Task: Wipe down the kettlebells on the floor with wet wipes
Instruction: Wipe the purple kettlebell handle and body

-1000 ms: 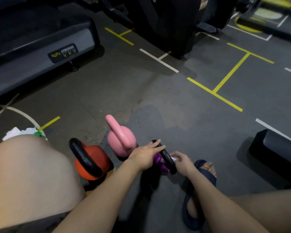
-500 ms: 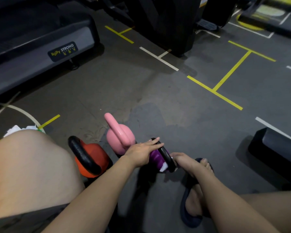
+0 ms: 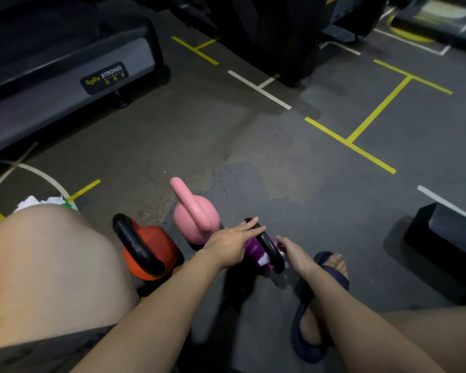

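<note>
Three kettlebells stand on the grey floor in front of me: an orange one [image 3: 151, 246] with a black handle, an all-pink one [image 3: 195, 214], and a purple one [image 3: 253, 250] with a black handle. My left hand [image 3: 230, 243] rests on the purple kettlebell's handle, fingers straight. My right hand [image 3: 293, 251] presses a white wet wipe [image 3: 281, 255] against the right side of the purple kettlebell; a bit of wipe also shows under the handle. Most of the wipe is hidden by my fingers.
My bare left knee [image 3: 46, 265] fills the lower left; a pile of white wipes [image 3: 42, 201] lies behind it. My right foot in a dark sandal [image 3: 323, 286] is beside the purple kettlebell. A treadmill [image 3: 65, 82] stands at the left, a dark block [image 3: 447, 243] at the right.
My right hand has slid along the right side of the purple kettlebell with the wipe. My left hand stays on the handle. The camera has shifted slightly.
</note>
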Available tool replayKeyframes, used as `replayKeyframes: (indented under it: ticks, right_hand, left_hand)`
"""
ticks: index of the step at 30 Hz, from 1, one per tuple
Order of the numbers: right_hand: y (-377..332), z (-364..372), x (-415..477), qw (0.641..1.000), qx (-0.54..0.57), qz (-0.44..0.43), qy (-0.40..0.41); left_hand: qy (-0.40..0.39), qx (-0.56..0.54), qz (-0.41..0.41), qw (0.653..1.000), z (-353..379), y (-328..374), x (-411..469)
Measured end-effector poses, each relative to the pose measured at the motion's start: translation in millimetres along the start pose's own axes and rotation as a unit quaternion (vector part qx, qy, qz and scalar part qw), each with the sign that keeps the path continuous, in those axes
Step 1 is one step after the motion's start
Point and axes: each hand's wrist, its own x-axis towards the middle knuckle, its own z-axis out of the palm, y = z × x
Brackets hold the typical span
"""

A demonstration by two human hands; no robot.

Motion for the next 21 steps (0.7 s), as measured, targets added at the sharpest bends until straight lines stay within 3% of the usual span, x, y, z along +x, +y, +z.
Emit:
replayKeyframes:
  ticks: [4,9,15,21]
  right_hand:
    - [4.8,0.6,-1.9,0.998,-0.063,0.008,-0.007]
    - [-7.9,-0.2,-6.9,0.998,-0.005,0.065,-0.013]
    - [-27.6,0.8,-14.0,0.997,-0.001,0.077,-0.029]
    - [-30.0,3.1,-10.8,0.997,0.009,0.079,0.005]
  left_hand:
    - [0.008,-0.007,0.003,1.0,-0.2,0.6,2.5]
    - [0.008,-0.009,0.007,1.0,-2.7,-0.3,1.6]
    - [0.009,-0.01,0.006,1.0,2.7,-2.5,1.2]
    - [0.012,-0.01,-0.002,1.0,2.5,1.5,-0.2]
